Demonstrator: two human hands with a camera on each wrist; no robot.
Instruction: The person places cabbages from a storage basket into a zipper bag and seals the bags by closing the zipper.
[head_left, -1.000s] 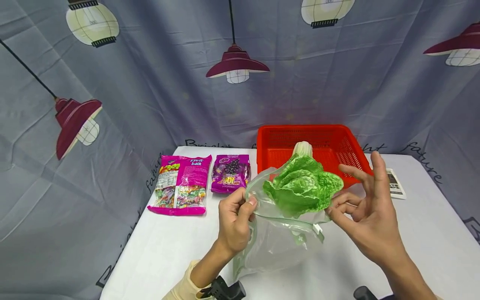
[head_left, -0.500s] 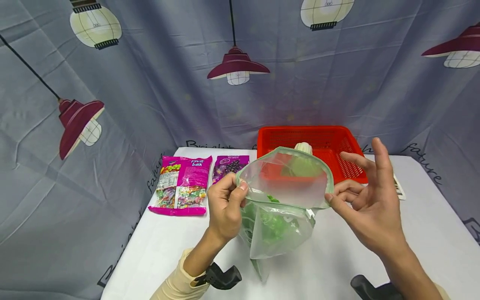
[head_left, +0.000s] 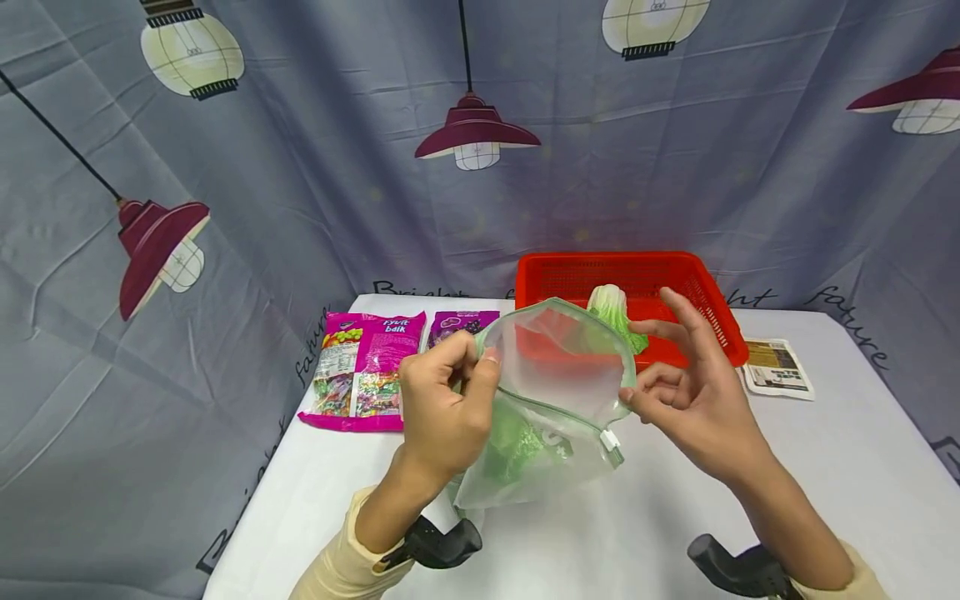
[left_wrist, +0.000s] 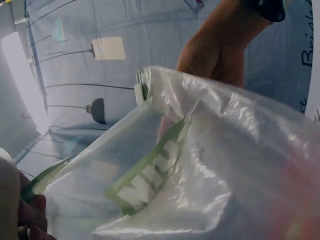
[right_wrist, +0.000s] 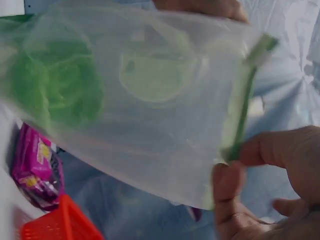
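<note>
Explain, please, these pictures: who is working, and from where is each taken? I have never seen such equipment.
No machine: a person works with bare hands. The wide view comes from a head camera; the others, from each wrist. The left hand and right hand pinch the rim of a translucent zip bag with a leafy vegetable inside. On the white table lie a pink candy bag, a purple grape-printed packet, a flat printed item and a red basket containing a Chinese cabbage.
</note>
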